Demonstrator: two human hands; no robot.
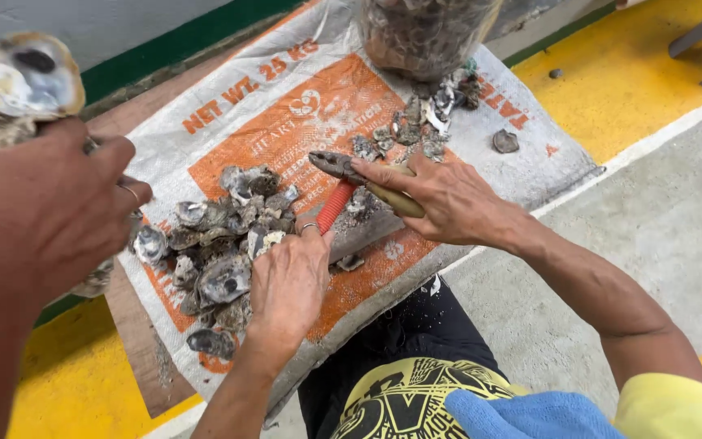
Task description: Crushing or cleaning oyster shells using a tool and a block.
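right hand (448, 203): wrapping shut around both handles of the pliers (336, 167), forefinger lying along the top.
pliers: lying low over the sack (522, 162), nose pointing left and looking shut; sitting between the shell pile (221, 236) and the fragments (424, 122).
left hand (290, 280): resting palm-down at the pile's right edge, fingertips curling by the red handle; not possible to tell whether pinching a shell or just touching.
doing it well (judgement): keeping the forefinger back from the nose; steadying 1 shell flat with the left hand before biting; keeping left fingertips clear of the closing handles.
pliers look: 1 red handle, 1 tan, dark worn metal head, dusted grey.
shell pile: rough grey oyster shells, some showing pale insides, heaped on the sack's orange panel.
fragments: smaller broken bits lying near a clear bag of shells (424, 32).
other hand (50, 203): another person's, at far left, holding up 1 large shell (22, 77).
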